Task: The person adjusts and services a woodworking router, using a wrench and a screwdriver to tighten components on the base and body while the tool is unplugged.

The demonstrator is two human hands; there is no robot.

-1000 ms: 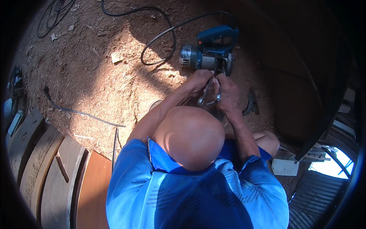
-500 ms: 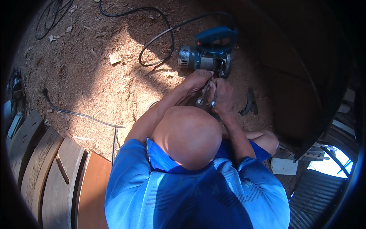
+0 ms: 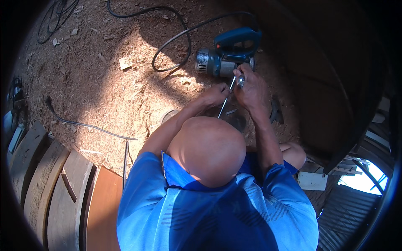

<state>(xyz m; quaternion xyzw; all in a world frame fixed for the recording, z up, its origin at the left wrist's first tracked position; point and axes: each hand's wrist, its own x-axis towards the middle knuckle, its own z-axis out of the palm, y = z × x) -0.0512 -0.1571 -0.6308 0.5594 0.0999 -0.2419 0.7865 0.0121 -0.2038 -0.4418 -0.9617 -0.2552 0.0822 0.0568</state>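
A teal electric planer (image 3: 230, 53) with a loop handle and a silver motor housing rests on the sawdust, just beyond my hands. My left hand (image 3: 216, 94) is closed, its fingertips at a thin, straight, shiny metal rod (image 3: 224, 104) that slants down toward my knee. Up against the planer's near side, my right hand (image 3: 252, 88) grips a wrench-like metal tool, whose rounded bright end (image 3: 240, 80) shows by the thumb. The rest of that tool is hidden in the palm. A small flat metal piece (image 3: 231, 111) lies below the hands, in shadow.
My bent knee (image 3: 205, 150) rises between my forearms. The planer's black cord (image 3: 189, 44) loops over the ground, and another cable (image 3: 90, 124) lies to the left. Thick wooden boards (image 3: 69, 201) stand at lower left. A dark curved part (image 3: 275, 111) lies right of my right hand.
My hands were close together by the planer. The left has drawn back toward me, and the right has risen and turned. The thin rod now shows between them.
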